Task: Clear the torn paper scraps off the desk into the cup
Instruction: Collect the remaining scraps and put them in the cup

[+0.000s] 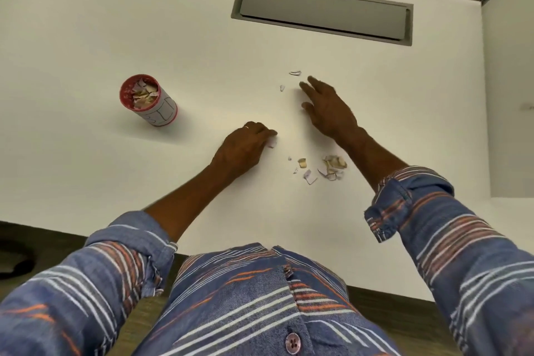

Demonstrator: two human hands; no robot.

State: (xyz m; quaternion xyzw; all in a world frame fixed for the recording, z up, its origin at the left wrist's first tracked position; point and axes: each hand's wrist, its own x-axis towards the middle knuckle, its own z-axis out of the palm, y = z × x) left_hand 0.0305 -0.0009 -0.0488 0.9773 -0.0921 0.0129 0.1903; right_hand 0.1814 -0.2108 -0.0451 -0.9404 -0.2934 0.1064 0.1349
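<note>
Left hand point(245, 143) was curled around a scrap point(272, 143) at frame centre, right hand point(326, 107) was spread flat near two scraps point(289, 81), the main pile point(323, 167) lay centre-right, the cup point(148, 100) stood left on the worktop point(86, 23); scraps judged featherlight, flimsy, best pinched by edges.

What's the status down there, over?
Left hand closed on a scrap. Right hand open, flat on desk. Cup part full; scraps remain. Nothing blocking.
</note>
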